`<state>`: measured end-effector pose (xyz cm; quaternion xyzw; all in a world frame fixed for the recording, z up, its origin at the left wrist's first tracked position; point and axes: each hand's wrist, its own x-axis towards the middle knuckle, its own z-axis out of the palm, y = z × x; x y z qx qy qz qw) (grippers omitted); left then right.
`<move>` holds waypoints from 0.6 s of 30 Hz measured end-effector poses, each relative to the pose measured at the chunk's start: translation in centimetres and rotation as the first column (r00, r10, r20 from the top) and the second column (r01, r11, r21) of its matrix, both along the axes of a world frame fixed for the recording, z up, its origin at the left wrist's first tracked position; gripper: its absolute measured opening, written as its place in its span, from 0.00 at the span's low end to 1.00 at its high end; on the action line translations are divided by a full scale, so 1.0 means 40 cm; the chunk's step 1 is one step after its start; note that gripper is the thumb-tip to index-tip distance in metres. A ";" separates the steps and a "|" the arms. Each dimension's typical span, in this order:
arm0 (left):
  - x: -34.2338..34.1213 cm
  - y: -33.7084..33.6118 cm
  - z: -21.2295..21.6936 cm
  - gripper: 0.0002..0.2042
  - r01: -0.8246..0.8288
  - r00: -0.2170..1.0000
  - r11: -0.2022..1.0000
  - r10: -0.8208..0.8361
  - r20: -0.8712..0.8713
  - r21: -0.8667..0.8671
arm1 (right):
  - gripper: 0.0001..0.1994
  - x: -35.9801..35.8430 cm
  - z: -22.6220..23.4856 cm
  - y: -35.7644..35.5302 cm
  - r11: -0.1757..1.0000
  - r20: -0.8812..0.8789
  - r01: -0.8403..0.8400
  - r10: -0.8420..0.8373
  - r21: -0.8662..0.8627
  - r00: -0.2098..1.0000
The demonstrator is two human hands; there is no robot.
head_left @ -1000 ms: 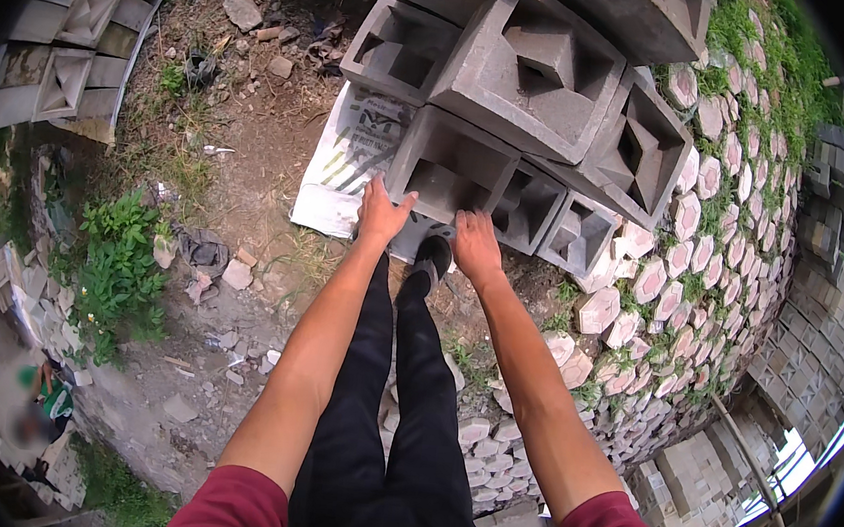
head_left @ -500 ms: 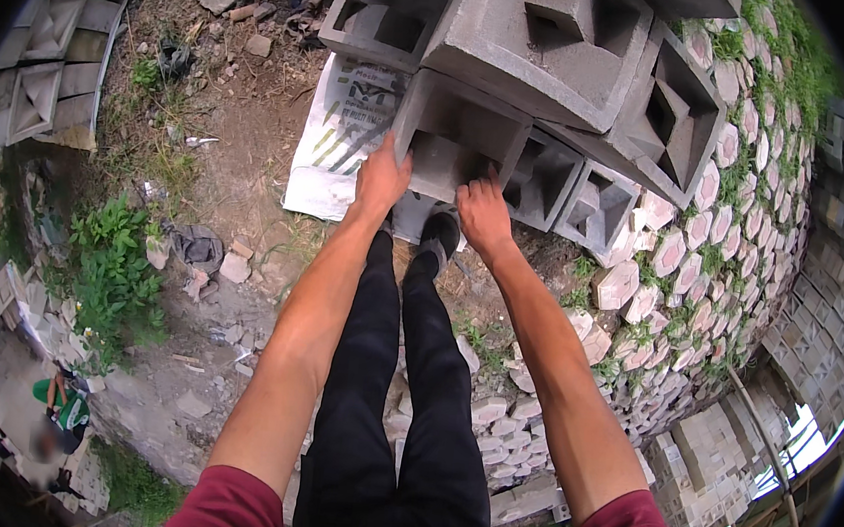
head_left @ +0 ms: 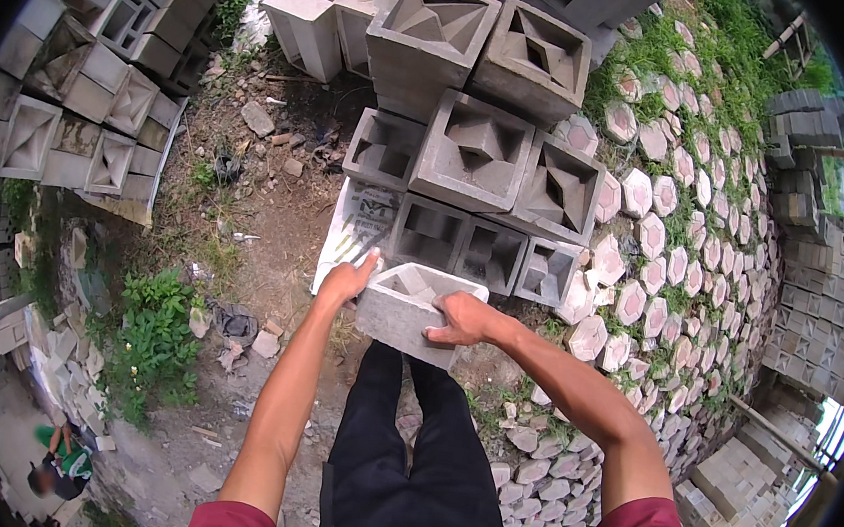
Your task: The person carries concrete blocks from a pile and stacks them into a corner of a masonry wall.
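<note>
Two hands on one grey hollow block (head_left: 416,308) at frame centre: left hand (head_left: 345,282) wraps the left edge, right hand (head_left: 459,319) clamps the right wall. Looks heavy, stiff, rough and chippable; opposite walls seem the safest hold.

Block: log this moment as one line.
left hand: grips block left end | right hand: grips right side | block: lifted, near stack

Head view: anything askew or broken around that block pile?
Loose rubble lies scattered on the dirt left of the stacked blocks. Both hands, left hand and right hand, hold one intact concrete block.
</note>
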<state>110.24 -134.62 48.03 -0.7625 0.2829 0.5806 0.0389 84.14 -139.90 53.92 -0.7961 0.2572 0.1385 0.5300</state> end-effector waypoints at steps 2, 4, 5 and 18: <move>0.055 0.098 0.031 0.41 -0.420 0.861 0.907 0.407 -0.304 0.023 | 0.27 0.017 0.189 0.028 0.990 -0.085 0.138 -0.137 0.008 0.987; 0.074 0.179 0.050 0.40 -0.614 0.743 0.789 0.571 -0.349 -0.018 | 0.28 -0.002 0.379 0.054 0.957 -0.143 0.290 -0.284 0.017 0.948; 0.070 0.235 0.046 0.40 -0.629 0.754 0.774 0.587 -0.295 -0.068 | 0.29 -0.023 0.458 0.081 0.935 -0.174 0.354 -0.345 0.024 0.922; -0.612 0.109 0.820 0.22 -0.070 -0.527 0.848 0.416 -0.741 0.526 | 0.27 -0.323 1.119 0.507 -0.155 0.242 0.641 -0.840 0.752 -0.486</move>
